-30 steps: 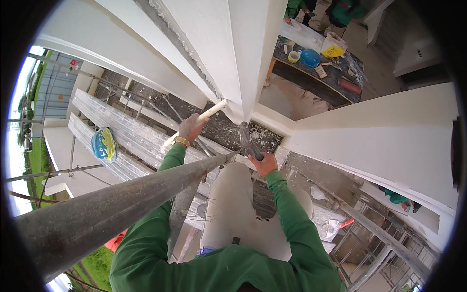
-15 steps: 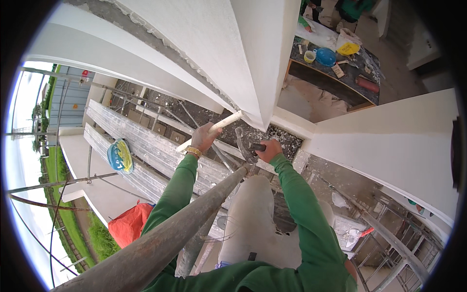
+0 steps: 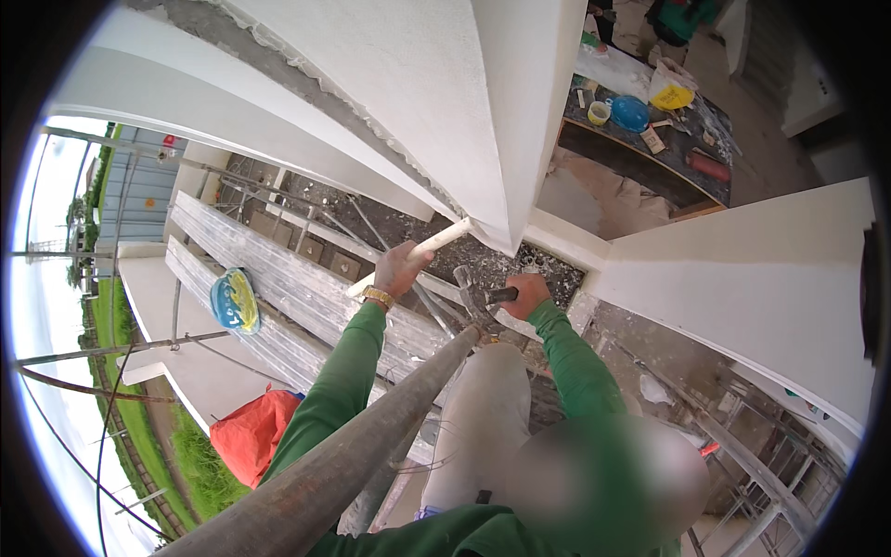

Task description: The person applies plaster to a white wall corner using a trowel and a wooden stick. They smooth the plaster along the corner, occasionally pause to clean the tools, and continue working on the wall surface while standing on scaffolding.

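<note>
My left hand (image 3: 401, 269), with a gold-coloured watch at the wrist, is closed around a slim off-white bar (image 3: 444, 239). The bar's far end is at the lower tip of a white wall edge (image 3: 501, 209); I cannot tell whether they touch. My right hand (image 3: 526, 297) grips the black handle of a hammer (image 3: 467, 291). The hammer's metal head is just right of the left hand and below the bar, apart from it. A thick grey scaffold pipe (image 3: 371, 422) runs diagonally up between my forearms, its upper end just below the hammer.
White-smeared metal planks (image 3: 278, 265) lie left, with a blue-and-yellow tub (image 3: 235, 300) on them. A red sack (image 3: 255, 432) is at lower left. Scaffold tubes (image 3: 742, 478) stand lower right. Behind an opening, a dark table (image 3: 682, 139) holds tools and containers, with people beyond.
The whole view has shifted slightly, so most things sit a little further right and lower. The hammer head has dropped a little away from the bar. Both hands keep their grip.
</note>
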Available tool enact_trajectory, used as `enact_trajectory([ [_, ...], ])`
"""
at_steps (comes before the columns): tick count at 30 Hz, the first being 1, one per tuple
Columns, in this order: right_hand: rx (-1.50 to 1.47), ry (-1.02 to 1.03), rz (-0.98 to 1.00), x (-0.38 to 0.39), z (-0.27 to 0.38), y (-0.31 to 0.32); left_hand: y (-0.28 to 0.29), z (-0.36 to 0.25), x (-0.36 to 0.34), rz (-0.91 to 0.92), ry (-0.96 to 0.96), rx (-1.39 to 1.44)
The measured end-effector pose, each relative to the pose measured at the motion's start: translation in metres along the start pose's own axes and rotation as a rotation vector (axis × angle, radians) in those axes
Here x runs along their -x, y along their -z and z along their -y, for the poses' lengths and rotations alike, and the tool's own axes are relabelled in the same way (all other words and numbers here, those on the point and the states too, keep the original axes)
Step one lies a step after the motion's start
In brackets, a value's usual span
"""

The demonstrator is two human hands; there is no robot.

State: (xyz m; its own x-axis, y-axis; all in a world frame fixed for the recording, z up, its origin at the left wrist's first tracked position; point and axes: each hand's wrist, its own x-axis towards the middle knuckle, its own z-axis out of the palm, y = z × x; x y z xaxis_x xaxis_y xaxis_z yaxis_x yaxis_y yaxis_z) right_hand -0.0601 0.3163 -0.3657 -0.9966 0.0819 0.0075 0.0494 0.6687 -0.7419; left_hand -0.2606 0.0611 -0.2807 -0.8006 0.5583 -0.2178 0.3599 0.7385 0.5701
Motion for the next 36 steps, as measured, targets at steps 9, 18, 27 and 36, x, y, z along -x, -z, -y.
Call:
enact_trajectory([
  [9, -0.045, 0.017, -0.243, 0.001, -0.030, -0.026, 0.007, -0.006, -0.011, 0.005, -0.014, 0.034],
  [18, 0.055, -0.317, -0.208, 0.003, 0.006, -0.005, 0.005, -0.005, -0.004, 0.042, 0.042, 0.032],
  [27, 0.021, -0.196, -0.182, 0.005, 0.014, 0.004, 0.001, -0.012, 0.000, 0.034, 0.082, 0.043],
  [36, 0.012, -0.162, -0.218, 0.009, 0.017, 0.001, 0.000, -0.012, 0.001, 0.034, 0.075, 0.042],
])
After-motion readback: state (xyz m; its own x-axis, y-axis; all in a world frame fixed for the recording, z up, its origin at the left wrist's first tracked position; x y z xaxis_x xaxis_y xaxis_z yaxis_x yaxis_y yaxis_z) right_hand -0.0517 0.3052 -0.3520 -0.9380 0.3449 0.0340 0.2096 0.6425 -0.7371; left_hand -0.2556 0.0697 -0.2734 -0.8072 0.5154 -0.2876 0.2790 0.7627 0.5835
